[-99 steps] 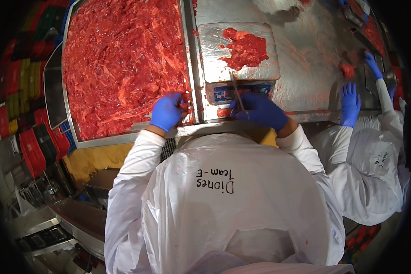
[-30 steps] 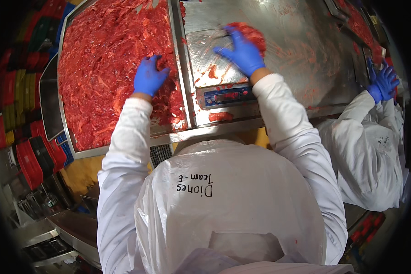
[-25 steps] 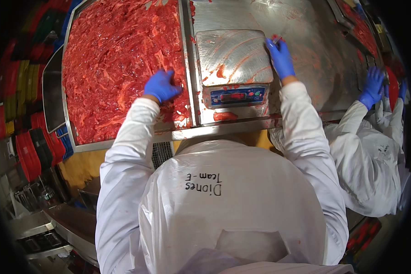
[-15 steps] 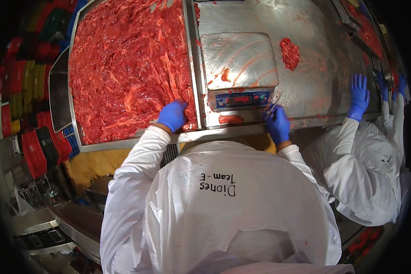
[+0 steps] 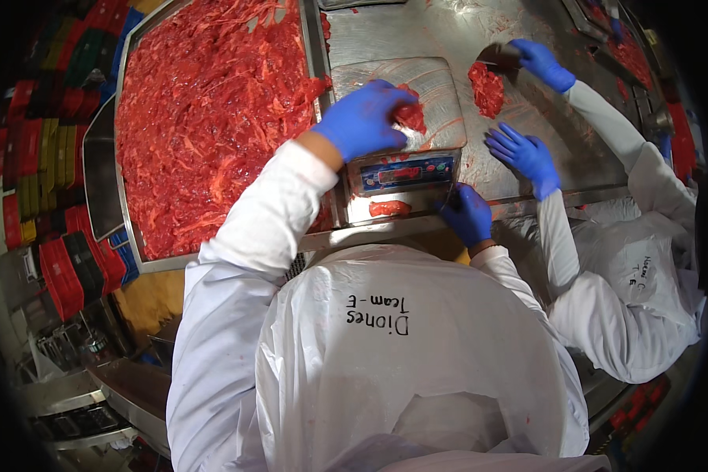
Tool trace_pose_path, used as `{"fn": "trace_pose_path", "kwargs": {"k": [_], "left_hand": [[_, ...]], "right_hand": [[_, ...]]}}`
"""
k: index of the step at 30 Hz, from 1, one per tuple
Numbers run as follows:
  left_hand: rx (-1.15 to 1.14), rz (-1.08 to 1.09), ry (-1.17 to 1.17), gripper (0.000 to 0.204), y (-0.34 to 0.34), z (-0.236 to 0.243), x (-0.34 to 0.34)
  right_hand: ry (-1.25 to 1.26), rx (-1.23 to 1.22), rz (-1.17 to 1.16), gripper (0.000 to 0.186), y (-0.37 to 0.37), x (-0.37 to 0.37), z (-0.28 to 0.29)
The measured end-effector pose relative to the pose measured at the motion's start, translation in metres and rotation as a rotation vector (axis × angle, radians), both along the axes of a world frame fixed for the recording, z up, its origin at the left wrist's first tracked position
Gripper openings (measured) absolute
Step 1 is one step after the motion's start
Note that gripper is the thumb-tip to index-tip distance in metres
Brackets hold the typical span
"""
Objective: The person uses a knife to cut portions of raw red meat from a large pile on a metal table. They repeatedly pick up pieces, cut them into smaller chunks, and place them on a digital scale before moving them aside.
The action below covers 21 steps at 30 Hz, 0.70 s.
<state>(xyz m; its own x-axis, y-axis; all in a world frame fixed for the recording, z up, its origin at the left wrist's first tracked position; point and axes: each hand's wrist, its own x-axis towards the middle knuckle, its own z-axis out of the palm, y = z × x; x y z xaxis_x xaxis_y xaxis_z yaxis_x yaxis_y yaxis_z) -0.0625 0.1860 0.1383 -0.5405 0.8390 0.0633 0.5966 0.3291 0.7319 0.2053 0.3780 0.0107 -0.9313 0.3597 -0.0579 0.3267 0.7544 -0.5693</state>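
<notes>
My left hand, in a blue glove, reaches over the steel platform of a weighing scale. Its fingers curl around a piece of raw red meat on or just above that platform. By the near right corner of the scale, below its blue display panel, is my gloved right hand. It is closed around a thin metal tool, mostly hidden, whose kind I cannot make out. A small strip of meat lies in front of the scale.
A large steel tray full of raw meat stands left of the scale. On the steel table lies a meat portion. There, a co-worker's hand holds a dark flat blade; their other hand is spread nearby. Crates stand far left.
My left hand has moved from the tray's meat up and right onto the scale, bringing a piece. The co-worker's hands have come toward the portion, one with a blade. My right hand shifted slightly.
</notes>
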Motion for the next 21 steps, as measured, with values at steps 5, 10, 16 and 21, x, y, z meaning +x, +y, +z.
{"fn": "trace_pose_path", "kwargs": {"k": [5, 10, 16, 21], "left_hand": [[-0.280, 0.266, 0.360, 0.037, -0.145, -0.037, -0.027], [-0.593, 0.394, 0.290, 0.023, -0.264, -0.098, 0.000], [-0.314, 0.385, 0.194, 0.016, -0.213, -0.026, -0.020], [-0.055, 0.338, -0.019, 0.019, -0.151, 0.063, -0.017]], "right_hand": [[0.024, 0.029, -0.021, 0.050, 0.000, 0.006, 0.002], [-0.010, 0.039, 0.006, 0.054, -0.003, 0.001, 0.009], [0.026, 0.073, 0.064, 0.050, -0.003, 0.000, 0.005], [0.056, 0.088, 0.048, 0.047, -0.003, 0.002, 0.007]]}}
